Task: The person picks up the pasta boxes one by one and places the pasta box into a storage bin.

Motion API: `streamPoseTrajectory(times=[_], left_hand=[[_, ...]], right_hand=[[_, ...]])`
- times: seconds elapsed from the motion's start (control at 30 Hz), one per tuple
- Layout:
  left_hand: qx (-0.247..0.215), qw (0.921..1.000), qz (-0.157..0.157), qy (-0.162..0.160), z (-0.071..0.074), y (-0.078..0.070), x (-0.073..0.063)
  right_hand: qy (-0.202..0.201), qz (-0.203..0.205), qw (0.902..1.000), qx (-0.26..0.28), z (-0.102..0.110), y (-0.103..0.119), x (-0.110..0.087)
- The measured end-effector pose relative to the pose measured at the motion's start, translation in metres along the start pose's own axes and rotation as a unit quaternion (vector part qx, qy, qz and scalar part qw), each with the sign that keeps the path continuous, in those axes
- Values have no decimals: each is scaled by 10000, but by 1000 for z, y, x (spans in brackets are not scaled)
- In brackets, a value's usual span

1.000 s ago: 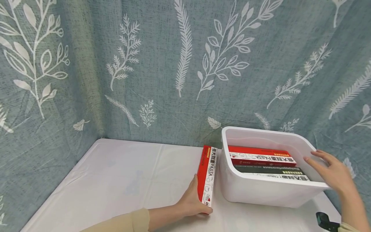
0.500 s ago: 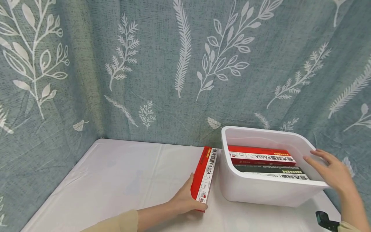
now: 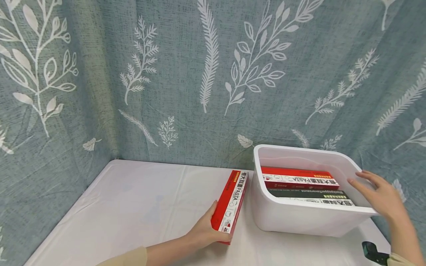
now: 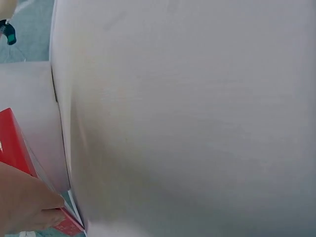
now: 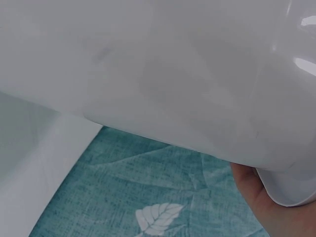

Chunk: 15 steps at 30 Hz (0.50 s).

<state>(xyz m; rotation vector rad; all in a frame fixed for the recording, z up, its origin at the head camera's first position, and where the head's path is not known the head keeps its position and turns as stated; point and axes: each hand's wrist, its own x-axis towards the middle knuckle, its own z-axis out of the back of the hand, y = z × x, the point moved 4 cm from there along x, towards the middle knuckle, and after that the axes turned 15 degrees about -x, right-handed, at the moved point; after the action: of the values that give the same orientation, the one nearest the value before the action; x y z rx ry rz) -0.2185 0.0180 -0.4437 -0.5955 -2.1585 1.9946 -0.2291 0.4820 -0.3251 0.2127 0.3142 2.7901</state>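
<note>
My left hand (image 3: 204, 231) grips the near end of a red and white pasta box (image 3: 229, 207), thumb on the near side and fingers along its left. The box slants on its long side, its far end pointing toward the white plastic bin (image 3: 306, 220). In the left wrist view the same pasta box (image 4: 14, 140) shows at the left edge, partly covered by the hand (image 4: 29, 200). My right hand (image 3: 382, 195) holds the bin's right rim, thumb and fingers reaching over it. The right wrist view shows that hand (image 5: 281, 207) around the rim.
Inside the bin lie a red pasta box (image 3: 296, 173) and a dark one (image 3: 306, 194), side by side. A white-covered table (image 3: 139, 207) carries everything. Behind it hangs a blue-green leaf-patterned curtain (image 3: 186, 74). A black device (image 3: 374, 253) is on the right wrist.
My left hand has drawn the pasta box left and toward me, away from the bin. The box has turned more slanted, showing its dark red right side. My right hand stays on the rim.
</note>
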Motion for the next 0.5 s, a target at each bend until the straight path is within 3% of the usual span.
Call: streamPoseTrajectory(times=[0.27,0.5], left_hand=[[-64,9999,-67,-102,7,-2,-11],[-399,9989,-202,135,11,-12,-23]], right_hand=[[16,-39,10000,19,0,-1,0],[40,-42,10000,43,0,-2,-1]])
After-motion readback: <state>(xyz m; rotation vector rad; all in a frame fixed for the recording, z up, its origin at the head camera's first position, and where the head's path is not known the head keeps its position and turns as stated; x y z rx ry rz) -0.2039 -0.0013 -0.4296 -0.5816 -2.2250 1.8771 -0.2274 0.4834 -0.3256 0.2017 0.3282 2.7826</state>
